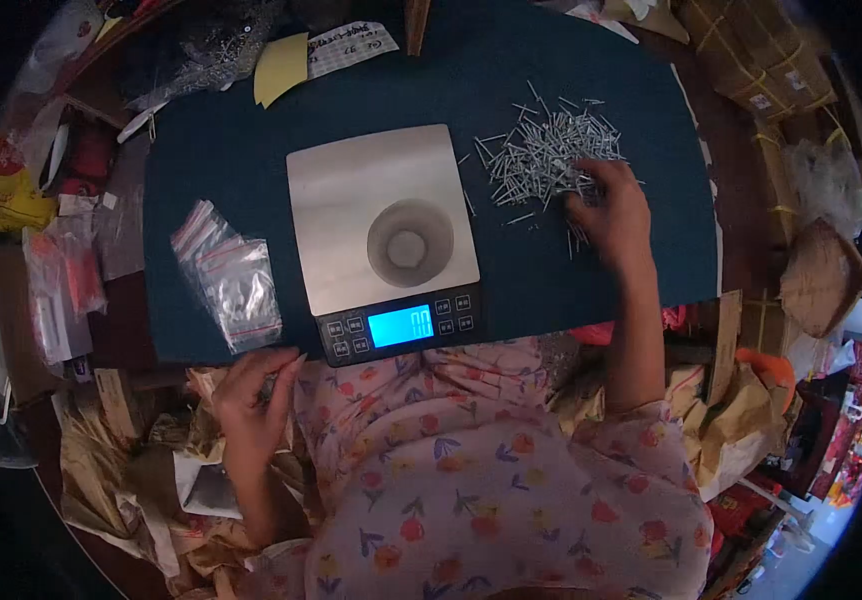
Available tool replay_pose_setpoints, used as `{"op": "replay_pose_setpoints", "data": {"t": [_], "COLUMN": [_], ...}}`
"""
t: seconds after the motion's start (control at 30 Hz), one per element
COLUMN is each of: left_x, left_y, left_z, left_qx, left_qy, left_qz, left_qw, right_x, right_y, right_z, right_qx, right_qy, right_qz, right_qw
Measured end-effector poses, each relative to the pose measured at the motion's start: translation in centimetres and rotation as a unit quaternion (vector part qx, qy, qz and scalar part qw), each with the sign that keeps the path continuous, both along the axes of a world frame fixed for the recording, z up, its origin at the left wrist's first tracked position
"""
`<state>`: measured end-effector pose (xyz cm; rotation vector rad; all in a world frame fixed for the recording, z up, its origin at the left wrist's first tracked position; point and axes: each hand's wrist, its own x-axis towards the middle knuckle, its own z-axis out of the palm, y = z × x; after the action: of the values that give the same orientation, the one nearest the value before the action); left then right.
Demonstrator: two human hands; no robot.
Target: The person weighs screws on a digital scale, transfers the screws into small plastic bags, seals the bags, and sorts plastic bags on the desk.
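Note:
My right hand (613, 212) is at the near right side of a heap of thin silvery nails or screws (541, 155); thumb and forefinger are apart, with loose pieces between them. At the table's near edge, my left hand (256, 388) is curled, thumb and fingertips together; what lies inside is hidden. Just beyond it lie several clear zip-lock bags (241, 290). Between the hands stands a digital kitchen scale (336, 215) with a lit blue display, apparently reading zero. A small round grey bowl (381, 240) sits on its plate, and no pieces can be made out inside.
A dark green cloth (221, 150) covers the table. At the back lie a yellow paper (282, 70), a handwritten note (351, 48) and a plastic bag of small metal parts (216, 50). Cardboard boxes (766, 60) stand at the right, brown paper sacks (111, 480) at the lower left.

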<state>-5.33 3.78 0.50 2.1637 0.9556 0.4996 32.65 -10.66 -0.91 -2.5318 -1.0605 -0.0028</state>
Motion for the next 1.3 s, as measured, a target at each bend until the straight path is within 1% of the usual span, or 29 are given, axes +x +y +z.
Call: {"op": "replay_pose_setpoints", "data": {"t": [0.07,0.17,0.27,0.37,0.47,0.5,0.57,0.6,0.7,0.8,0.9,1.0,1.1,1.2,1.3], "left_x": [-0.1,-0.1,0.1,0.2,0.1,0.0,0.1,0.3,0.7,0.8,0.5,0.5,0.6,0.7,0.5], "left_y": [0.0,0.1,-0.1,-0.2,-0.2,-0.3,-0.5,-0.6,-0.8,-0.7,-0.7,-0.7,-0.8,-0.8,-0.8], "left_z": [-0.2,-0.4,-0.6,-0.9,-1.1,-1.1,-1.2,-1.1,-0.7,-0.6,-0.9,-0.9,-0.9,-0.9,-1.3], "left_qx": [-0.014,-0.022,-0.031,-0.006,0.016,0.0,-0.032,-0.031,-0.028,-0.028,-0.032,-0.024,-0.025,-0.038,-0.037], "left_qy": [0.001,0.0,-0.01,-0.027,-0.018,-0.018,-0.018,-0.022,-0.024,-0.014,-0.012,-0.01,-0.011,-0.004,-0.015], "left_qz": [0.007,0.005,0.009,-0.009,-0.028,-0.02,-0.006,-0.009,-0.018,-0.025,-0.026,-0.022,-0.024,-0.02,-0.019], "left_qw": [1.0,1.0,0.999,1.0,0.999,1.0,0.999,0.999,0.999,0.999,0.999,0.999,0.999,0.999,0.999], "right_x": [1.5,2.2,3.6,4.2,3.2,2.5,0.4,-0.3,-1.4,-1.0,-0.3,-0.1,-0.6,-0.7,-0.3], "right_y": [-0.8,-1.1,-1.6,-1.4,-0.4,0.0,0.7,1.0,1.2,0.4,-0.1,0.1,0.9,0.8,0.4], "right_z": [-0.2,1.6,2.2,2.1,1.7,1.4,0.9,1.0,-0.1,-0.4,0.1,0.3,0.5,1.1,1.8], "right_qx": [0.036,0.077,0.108,0.125,0.083,0.058,0.008,-0.035,-0.02,0.025,0.031,0.032,-0.01,-0.005,0.04], "right_qy": [0.054,0.175,0.278,0.305,0.168,0.122,0.029,-0.001,-0.016,0.008,0.043,0.046,-0.002,0.035,0.099], "right_qz": [0.009,-0.021,0.012,0.022,0.046,0.069,0.112,0.113,0.078,0.144,0.164,0.121,0.132,0.175,0.158], "right_qw": [0.998,0.981,0.954,0.944,0.981,0.988,0.993,0.993,0.997,0.989,0.985,0.991,0.991,0.984,0.982]}}
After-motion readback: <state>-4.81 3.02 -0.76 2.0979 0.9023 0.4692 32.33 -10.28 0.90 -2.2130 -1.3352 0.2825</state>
